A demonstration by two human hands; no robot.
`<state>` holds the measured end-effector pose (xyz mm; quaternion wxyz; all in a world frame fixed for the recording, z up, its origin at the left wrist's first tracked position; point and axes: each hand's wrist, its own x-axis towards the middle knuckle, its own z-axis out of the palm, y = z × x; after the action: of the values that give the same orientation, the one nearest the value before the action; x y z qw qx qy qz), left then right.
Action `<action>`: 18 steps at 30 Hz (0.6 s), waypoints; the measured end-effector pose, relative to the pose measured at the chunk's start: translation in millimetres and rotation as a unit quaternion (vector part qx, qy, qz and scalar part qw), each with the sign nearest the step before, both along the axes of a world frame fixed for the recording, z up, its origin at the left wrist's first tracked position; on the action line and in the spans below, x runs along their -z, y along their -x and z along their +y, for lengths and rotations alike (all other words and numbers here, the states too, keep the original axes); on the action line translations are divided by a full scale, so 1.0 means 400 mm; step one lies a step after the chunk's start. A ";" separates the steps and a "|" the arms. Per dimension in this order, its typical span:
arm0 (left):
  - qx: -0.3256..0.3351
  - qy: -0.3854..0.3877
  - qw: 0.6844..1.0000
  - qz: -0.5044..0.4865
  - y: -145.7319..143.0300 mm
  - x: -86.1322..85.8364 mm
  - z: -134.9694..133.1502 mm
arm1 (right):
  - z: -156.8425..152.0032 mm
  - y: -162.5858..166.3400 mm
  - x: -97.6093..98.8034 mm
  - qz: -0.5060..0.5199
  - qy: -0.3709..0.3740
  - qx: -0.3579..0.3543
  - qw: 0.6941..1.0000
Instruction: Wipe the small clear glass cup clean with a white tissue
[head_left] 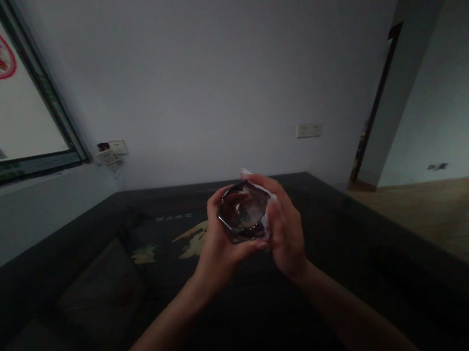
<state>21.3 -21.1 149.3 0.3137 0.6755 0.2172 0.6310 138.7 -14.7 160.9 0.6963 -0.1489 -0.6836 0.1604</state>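
A clear, faceted glass dish [242, 212], like an ashtray, is held up in front of me above a dark table [341, 231]. My left hand [216, 244] cups it from below and the left, fingers closed round its rim. My right hand [284, 229] presses a white tissue or cloth [268, 211] against the dish's right side, fingers wrapped over it. A corner of the white tissue sticks out above my right fingers.
The dark table carries a pale printed design [183, 242] near its far left. A dark cushioned seat [91, 291] lies to the left. Wall sockets [308, 130] sit on the far wall, a window [1, 110] at left, wooden floor [444, 215] at right.
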 end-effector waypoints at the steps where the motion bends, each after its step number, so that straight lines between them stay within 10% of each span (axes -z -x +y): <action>1: -0.004 -0.003 1.000 0.002 -0.001 0.001 -0.001 | 0.000 0.000 -0.006 0.015 0.033 -0.025 0.999; 10: 0.071 0.060 0.994 0.051 0.013 -0.005 0.003 | 0.029 -0.001 -0.005 0.068 0.146 -0.104 0.981; 18: 0.086 0.035 0.993 0.071 0.028 -0.005 0.009 | 0.019 -0.011 -0.001 0.022 0.075 -0.009 0.997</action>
<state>10.0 -17.3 151.3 0.3741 0.7233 0.2025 0.5440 143.0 -6.9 161.2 0.6967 -0.1912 -0.6551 0.2211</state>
